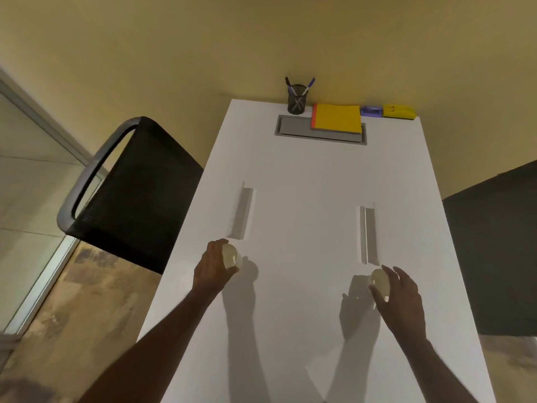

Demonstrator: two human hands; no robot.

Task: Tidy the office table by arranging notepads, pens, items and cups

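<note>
Your left hand (215, 264) curls around one clear cup (230, 256); your right hand (398, 295), fingers loosely curved, grips another cup (380, 283). Both sit well short of the pen holder (297, 99). Risk: thin walls may slip or buckle if you squeeze unevenly.

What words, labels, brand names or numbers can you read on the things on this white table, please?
None can be read.
Yellow notepad with an orange spine: plain cover, no print visible.
Small purple item and yellow item: too small and blurred to tell.
Black mesh pen holder and its pens: no legible marking.
</note>
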